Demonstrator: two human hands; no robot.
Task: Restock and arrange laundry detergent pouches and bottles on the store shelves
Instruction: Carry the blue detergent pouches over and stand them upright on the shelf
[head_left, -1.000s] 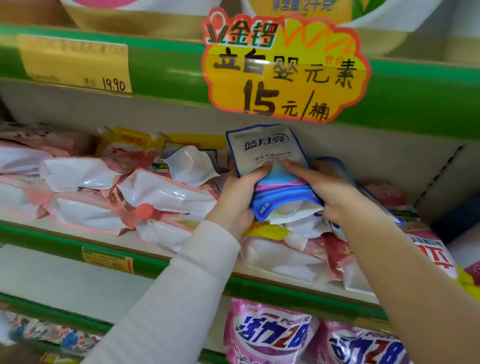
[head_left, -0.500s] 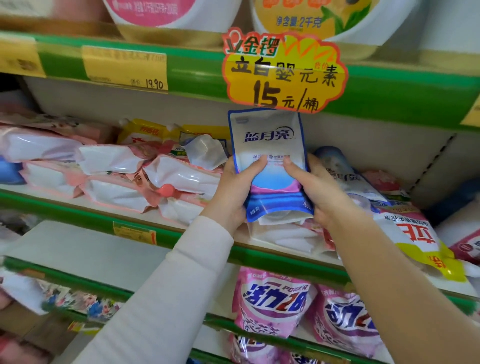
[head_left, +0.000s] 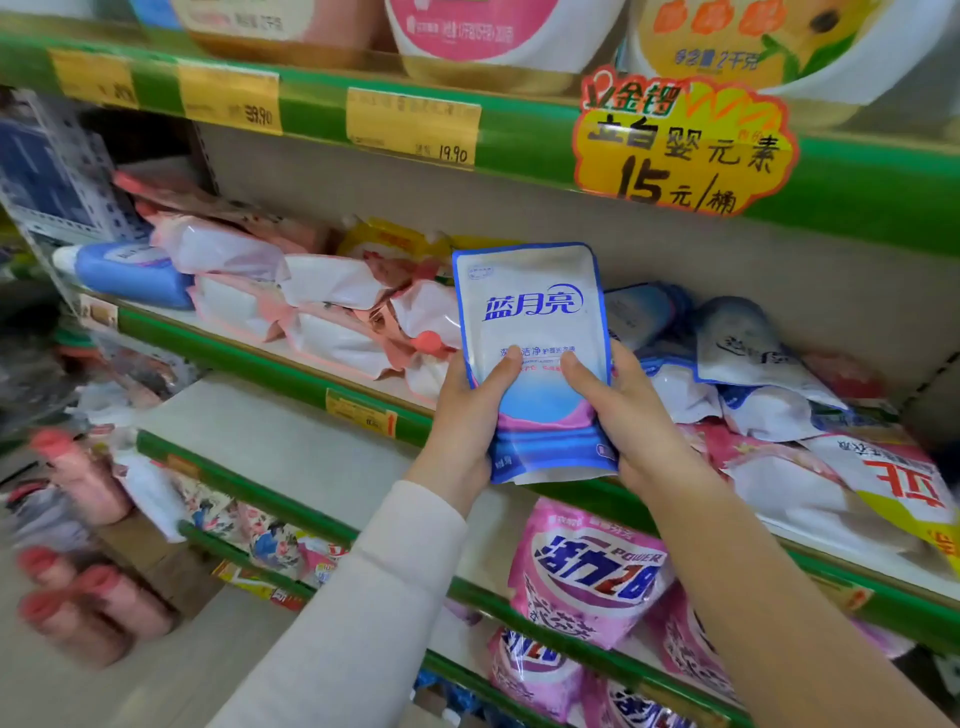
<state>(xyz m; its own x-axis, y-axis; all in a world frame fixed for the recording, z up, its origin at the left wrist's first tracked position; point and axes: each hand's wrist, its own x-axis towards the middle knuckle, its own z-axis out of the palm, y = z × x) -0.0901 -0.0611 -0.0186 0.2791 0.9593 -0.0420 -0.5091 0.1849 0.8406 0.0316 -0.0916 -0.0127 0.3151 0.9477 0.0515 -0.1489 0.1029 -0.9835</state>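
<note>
1. A blue-and-white detergent pouch (head_left: 532, 358) is held upright in front of the middle shelf (head_left: 270, 366), clear of the shelf board, its printed face toward the camera.
2. The left hand (head_left: 462, 426) clasps the pouch's lower left edge, thumb pressed flat across the front and the other fingers curled out of sight behind it.
3. The right hand (head_left: 623, 415) grips the lower right edge the same way, thumb on the front near the left thumb, its other fingers hidden behind the pouch.
4. Left of the pouch, pink-and-white pouches (head_left: 332, 317) lie flat in a loose heap on the middle shelf, with a blue bottle (head_left: 130, 273) lying on its side at the far left end.
5. Right of it, more blue-and-white pouches (head_left: 748, 364) are piled untidily, with a pouch bearing red print (head_left: 904, 478) lying in front of them.
6. On the shelf below stand pink-and-purple pouches (head_left: 587, 571).
7. Above, large tubs (head_left: 498, 36) sit on the top shelf, whose green edge carries yellow price labels (head_left: 413, 127) and an orange-rimmed price sign (head_left: 685, 145).
</note>
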